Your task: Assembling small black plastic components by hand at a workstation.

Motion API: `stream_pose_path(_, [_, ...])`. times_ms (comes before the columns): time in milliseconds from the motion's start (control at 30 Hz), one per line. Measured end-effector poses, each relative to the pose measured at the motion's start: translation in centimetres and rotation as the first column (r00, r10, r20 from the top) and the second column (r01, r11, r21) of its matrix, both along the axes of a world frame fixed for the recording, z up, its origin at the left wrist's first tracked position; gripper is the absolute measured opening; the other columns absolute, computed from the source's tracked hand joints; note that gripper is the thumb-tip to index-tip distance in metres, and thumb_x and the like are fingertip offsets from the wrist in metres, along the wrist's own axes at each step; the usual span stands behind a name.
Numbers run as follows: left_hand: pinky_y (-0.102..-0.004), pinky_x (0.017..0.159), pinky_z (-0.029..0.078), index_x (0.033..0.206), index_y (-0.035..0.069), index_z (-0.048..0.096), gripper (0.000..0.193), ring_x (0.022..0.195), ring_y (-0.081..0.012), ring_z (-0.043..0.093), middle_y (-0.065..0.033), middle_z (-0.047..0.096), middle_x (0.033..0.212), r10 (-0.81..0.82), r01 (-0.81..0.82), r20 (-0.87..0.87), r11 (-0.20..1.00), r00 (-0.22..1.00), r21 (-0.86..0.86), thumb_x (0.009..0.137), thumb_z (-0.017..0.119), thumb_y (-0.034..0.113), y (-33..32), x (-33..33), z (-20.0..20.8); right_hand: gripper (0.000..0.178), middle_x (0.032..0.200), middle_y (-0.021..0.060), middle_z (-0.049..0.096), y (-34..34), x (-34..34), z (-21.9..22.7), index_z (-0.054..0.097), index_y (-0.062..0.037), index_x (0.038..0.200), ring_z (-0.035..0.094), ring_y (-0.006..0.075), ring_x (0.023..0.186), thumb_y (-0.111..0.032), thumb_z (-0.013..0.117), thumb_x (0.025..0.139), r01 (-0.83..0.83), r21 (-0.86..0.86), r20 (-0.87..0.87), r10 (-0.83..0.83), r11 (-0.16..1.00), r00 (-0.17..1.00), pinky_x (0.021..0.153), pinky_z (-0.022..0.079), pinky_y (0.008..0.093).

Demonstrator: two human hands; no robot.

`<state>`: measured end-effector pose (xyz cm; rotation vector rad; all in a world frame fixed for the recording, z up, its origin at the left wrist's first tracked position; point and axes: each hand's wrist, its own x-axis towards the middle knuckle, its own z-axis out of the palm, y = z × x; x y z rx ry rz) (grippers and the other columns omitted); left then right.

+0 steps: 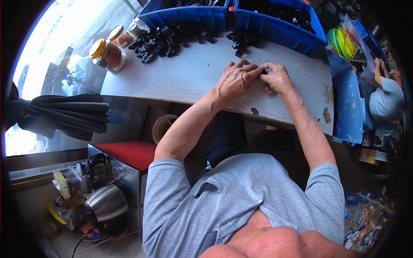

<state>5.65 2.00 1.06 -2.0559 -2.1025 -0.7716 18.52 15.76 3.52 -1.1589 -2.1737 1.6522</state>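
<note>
My left hand [235, 81] and my right hand [277, 78] meet above the white wooden table [172, 81], fingers closed. Between their fingertips a sliver of a small black part [263, 72] shows; the fingers cover most of it, so its exact kind is hidden. Just beyond my hands lies a small heap of black plastic parts [241, 39]. Farther left, a larger pile of similar black parts [158, 42] spreads along the table's far side.
Two blue bins [185, 17] [282, 33] with black parts stand along the far edge. Two lidded jars [107, 55] [120, 36] are at left. A blue crate [347, 105] stands right of the table. Another person [384, 98] sits beyond it. A metal kettle [107, 201] is lower left.
</note>
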Motion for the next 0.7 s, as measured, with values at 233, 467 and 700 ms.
stream_pose_path(233, [-0.0456, 0.098, 0.050, 0.113, 0.008, 0.071, 0.041, 0.111, -0.0348, 0.062, -0.0108, 0.071, 0.115, 0.178, -0.171, 0.029, 0.865, 0.984, 0.471, 0.076, 0.061, -0.005, 0.6, -5.0, -0.7, 0.035, 0.059, 0.0000, 0.054, -0.5, 0.9, 1.0, 0.065, -0.0028, 0.113, 0.057, 0.0118, 0.046, -0.017, 0.079, 0.083, 0.074, -0.056, 0.002, -0.074, 0.996, 0.997, 0.040, 0.050, 0.0288])
stream_pose_path(467, [-0.0455, 0.092, 0.050, 0.114, 0.011, 0.071, 0.031, 0.120, -0.0318, 0.059, -0.0075, 0.067, 0.121, 0.435, -0.365, -0.302, 0.893, 0.848, 0.264, 0.084, 0.064, 0.009, 0.3, -13.5, -1.7, 0.061, 0.055, -0.0003, 0.053, 3.0, 5.0, 0.5, 0.054, 0.0010, 0.132, 0.063, 0.0130, 0.049, -0.023, 0.081, 0.083, 0.231, -0.159, -0.105, -0.249, 0.960, 0.963, 0.044, 0.057, 0.0275])
stream_pose_path(700, [-0.0437, 0.084, 0.054, 0.107, 0.010, 0.069, 0.024, 0.103, -0.0320, 0.065, -0.0097, 0.067, 0.107, 0.238, -0.205, -0.110, 0.947, 0.965, 0.249, 0.083, 0.065, 0.008, -1.7, -10.1, -1.8, 0.036, 0.058, 0.0022, 0.052, 11.6, 11.6, 0.2, 0.067, -0.0099, 0.111, 0.064, 0.0197, 0.054, -0.025, 0.083, 0.082, 0.639, -0.183, -0.186, -0.665, 0.747, 0.724, 0.056, 0.062, 0.0374])
